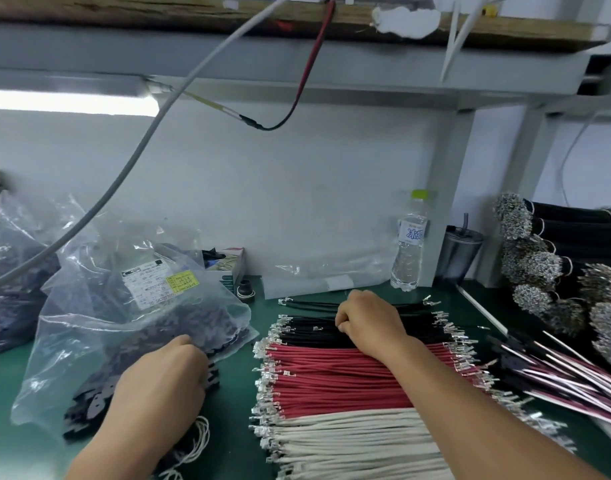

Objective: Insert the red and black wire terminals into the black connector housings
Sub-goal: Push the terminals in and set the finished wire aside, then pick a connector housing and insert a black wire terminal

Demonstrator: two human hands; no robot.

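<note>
On the green mat lie rows of cut wires with metal terminals: black wires (307, 332) at the back, red wires (331, 379) in the middle, white wires (349, 441) at the front. My right hand (366, 320) lies on the black wires with its fingers curled, pinching at them. My left hand (165, 379) reaches into the mouth of a clear plastic bag (124, 327) holding black connector housings (89, 403). Its fingertips are curled among the housings; what they hold is hidden.
More bags (13, 271) stand at the left. A water bottle (409, 244) and a dark cup (461, 254) stand at the back wall. Finished red-and-black assemblies (556, 372) and bundled wires (546, 265) fill the right side. A grey cable (130, 168) hangs across.
</note>
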